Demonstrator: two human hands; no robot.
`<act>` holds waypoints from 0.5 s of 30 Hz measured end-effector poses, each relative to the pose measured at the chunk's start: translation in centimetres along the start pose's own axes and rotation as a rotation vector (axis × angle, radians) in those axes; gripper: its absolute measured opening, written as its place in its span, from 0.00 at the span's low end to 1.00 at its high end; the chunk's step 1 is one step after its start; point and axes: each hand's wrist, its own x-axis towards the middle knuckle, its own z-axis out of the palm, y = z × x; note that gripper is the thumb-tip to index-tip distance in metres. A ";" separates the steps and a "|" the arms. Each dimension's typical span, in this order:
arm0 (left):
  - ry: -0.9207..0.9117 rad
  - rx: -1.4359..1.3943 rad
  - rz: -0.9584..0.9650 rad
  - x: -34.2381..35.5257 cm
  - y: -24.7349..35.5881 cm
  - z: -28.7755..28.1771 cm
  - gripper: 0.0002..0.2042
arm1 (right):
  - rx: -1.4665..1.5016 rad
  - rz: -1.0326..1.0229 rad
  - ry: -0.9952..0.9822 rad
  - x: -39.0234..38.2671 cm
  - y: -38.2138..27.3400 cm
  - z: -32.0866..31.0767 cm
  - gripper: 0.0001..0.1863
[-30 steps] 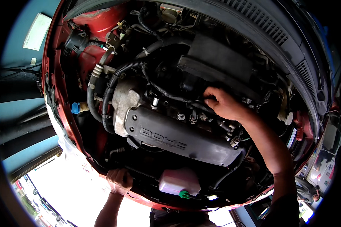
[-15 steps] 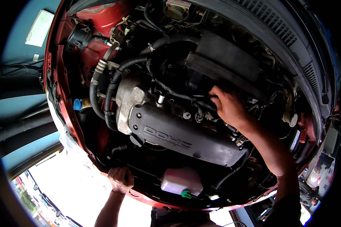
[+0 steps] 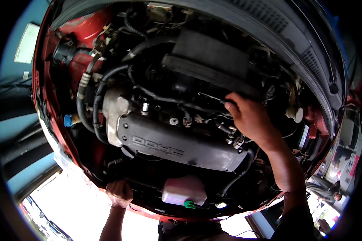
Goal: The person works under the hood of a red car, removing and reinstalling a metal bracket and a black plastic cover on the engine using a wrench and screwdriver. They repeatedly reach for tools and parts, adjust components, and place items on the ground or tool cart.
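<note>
My right hand reaches over the engine, its fingers closed around the dark handle of what looks like a screwdriver. Its thin metal shaft points left, between the black air filter box and the grey engine cover. The tip is lost in shadow. At the front edge of the red car body, my left hand rests as a fist; whatever lies inside its fingers is hidden. Black hoses and wiring run between the cover and the box, left of my right hand.
A whitish-pink reservoir with a green cap sits near the front edge. Thick hoses and a blue cap are on the left. The vented cowl curves across the back. Another person is at far right.
The view has shifted, so the engine appears further left. My right hand has moved right relative to the engine, bringing the screwdriver's shaft into sight. My left hand stays on the front edge.
</note>
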 end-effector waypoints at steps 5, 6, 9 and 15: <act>-0.016 0.039 0.001 0.5 0.7 -0.1 0.03 | -0.048 -0.069 0.028 -1.0 1.5 1.5 0.07; -0.042 0.045 0.003 0.4 0.6 -0.2 0.03 | -0.029 -0.058 0.037 -1.2 1.7 1.7 0.07; -0.076 0.073 0.034 -0.1 -0.4 0.3 0.04 | 0.088 -0.092 0.201 -2.2 2.1 1.8 0.09; -0.191 0.099 -0.035 -1.3 -0.3 0.1 0.06 | 0.618 0.259 0.301 -10.3 2.7 0.4 0.14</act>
